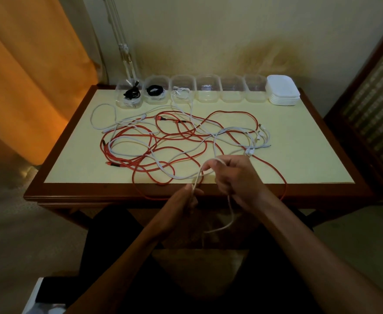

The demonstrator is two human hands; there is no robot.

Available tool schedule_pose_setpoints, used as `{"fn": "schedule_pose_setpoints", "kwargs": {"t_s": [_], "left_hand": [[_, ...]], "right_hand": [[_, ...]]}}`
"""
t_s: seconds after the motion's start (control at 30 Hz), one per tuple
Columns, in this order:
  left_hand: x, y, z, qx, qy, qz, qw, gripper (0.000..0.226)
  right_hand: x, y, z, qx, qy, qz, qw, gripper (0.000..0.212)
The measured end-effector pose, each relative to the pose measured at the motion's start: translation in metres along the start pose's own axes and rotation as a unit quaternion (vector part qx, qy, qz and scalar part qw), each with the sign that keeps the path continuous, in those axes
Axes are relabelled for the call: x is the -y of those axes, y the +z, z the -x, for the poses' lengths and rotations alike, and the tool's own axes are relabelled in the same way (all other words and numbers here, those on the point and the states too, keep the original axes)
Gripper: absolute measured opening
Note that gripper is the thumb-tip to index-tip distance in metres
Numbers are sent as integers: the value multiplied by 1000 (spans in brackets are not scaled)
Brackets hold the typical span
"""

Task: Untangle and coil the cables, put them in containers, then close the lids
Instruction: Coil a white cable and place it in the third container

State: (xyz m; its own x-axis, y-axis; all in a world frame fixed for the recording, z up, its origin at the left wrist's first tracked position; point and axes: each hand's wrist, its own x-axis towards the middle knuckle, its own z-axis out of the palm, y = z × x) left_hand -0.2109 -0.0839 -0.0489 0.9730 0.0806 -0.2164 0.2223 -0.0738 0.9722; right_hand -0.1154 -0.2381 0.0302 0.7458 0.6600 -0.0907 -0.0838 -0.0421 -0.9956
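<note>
I keep the white cable [181, 176] over the bench [299, 155] edge so its slack hangs free of the red cable [186, 132] tangle beyond my hands. My left hand [187, 198] pinches one strand; my right hand [233, 175] curls around the loop just beside it. Tubs [231, 89] and lids [283, 89] wait far ahead, open.

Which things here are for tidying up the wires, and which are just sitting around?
For the job:
white cable, held by left hand and right hand
red cables
clear containers
stack of lids

Just there:
table
orange curtain
wall
</note>
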Motion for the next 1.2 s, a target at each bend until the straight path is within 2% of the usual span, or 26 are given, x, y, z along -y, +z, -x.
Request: {"fn": "schedule_pose_setpoints", "kwargs": {"t_s": [0.2,0.33,0.43,0.63,0.73,0.83,0.9,0.97,1.03,1.13,1.2], "left_hand": [[-4,10,6,69,16,74,995,50],[-14,7,11,104,26,81,991,45],[-19,5,11,81,24,74,994,45],[-38,11,5,15,58,110,992,46],[-51,13,-2,-25,56,166,984,43],[-49,11,-10,-51,12,220,974,40],[-43,8,-13,-65,14,153,986,38],[-36,5,-13,-74,56,-4,996,38],[-30,3,-10,-61,84,-103,989,42],[-33,6,-4,-13,59,-59,996,58],[-36,10,-3,4,40,-24,999,55]], "right_hand": [[-4,-12,-13,-48,57,-121,990,30],[-17,-13,-17,-96,77,-108,986,32],[-33,-14,-19,-137,104,-69,983,33],[-71,-7,-16,-164,132,-16,977,33],[-83,12,3,-104,111,85,985,37],[-79,32,25,31,138,120,983,36],[-65,35,31,98,139,134,976,32],[-44,30,32,136,131,112,976,31],[-25,21,30,134,121,47,982,31],[-12,7,20,72,101,-13,992,29],[-15,-1,11,30,99,-26,994,31]]}}
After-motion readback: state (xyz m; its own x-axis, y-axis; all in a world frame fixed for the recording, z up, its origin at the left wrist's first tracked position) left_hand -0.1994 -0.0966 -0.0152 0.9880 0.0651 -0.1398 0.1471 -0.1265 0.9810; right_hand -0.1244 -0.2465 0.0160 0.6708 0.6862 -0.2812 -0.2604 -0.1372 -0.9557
